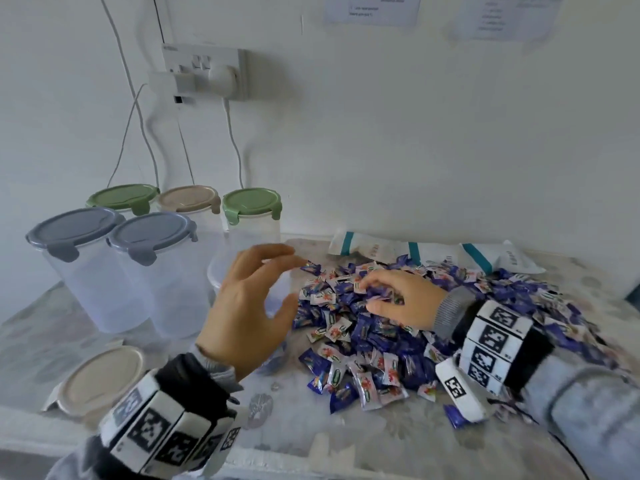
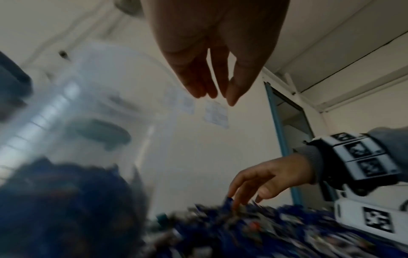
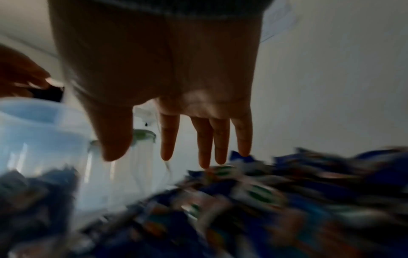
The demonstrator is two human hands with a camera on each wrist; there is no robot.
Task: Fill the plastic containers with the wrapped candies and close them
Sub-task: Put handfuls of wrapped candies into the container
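A big heap of blue and white wrapped candies (image 1: 398, 341) covers the right half of the table. My right hand (image 1: 369, 294) reaches into its left side, and in the right wrist view its straight fingers (image 3: 217, 139) touch the wrappers without gripping any. My left hand (image 1: 291, 280) hovers with spread fingers and nothing in it, over an open clear container (image 1: 216, 271) that it largely hides. The left wrist view shows candies in the bottom of that container (image 2: 66, 200). A beige lid (image 1: 100, 379) lies flat at the front left.
Several closed clear containers (image 1: 86, 268) with grey, green and beige lids stand at the back left. White packets with teal stripes (image 1: 433, 252) lie against the wall behind the heap. A wall socket (image 1: 207, 71) with cables hangs above.
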